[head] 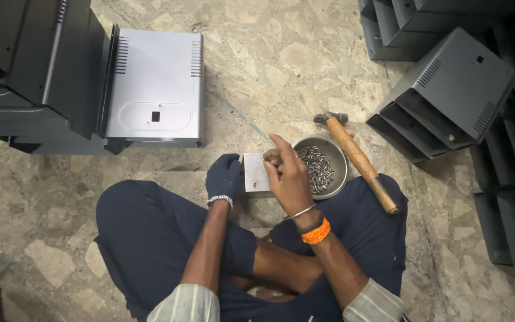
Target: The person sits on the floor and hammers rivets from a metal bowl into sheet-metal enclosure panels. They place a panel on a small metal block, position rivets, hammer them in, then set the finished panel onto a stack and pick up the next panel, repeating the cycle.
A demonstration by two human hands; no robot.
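Observation:
I sit cross-legged on a stone floor. My left hand (pixel 224 176), in a dark glove, grips the left edge of a small flat grey metal plate (pixel 255 173) held above my lap. My bare right hand (pixel 288 176) rests on the plate's right edge, fingers pinched together there; whether a small part sits between them is too small to tell. Just right of the plate stands a round metal bowl (pixel 340 156) holding several small silver metal pieces (pixel 318 167).
A wooden-handled hammer (pixel 360 161) lies across my right knee beside the bowl. A grey vented metal cover (pixel 156 86) and dark cabinets (pixel 31 65) stand at the left. Stacked dark metal covers (pixel 448 95) fill the right side.

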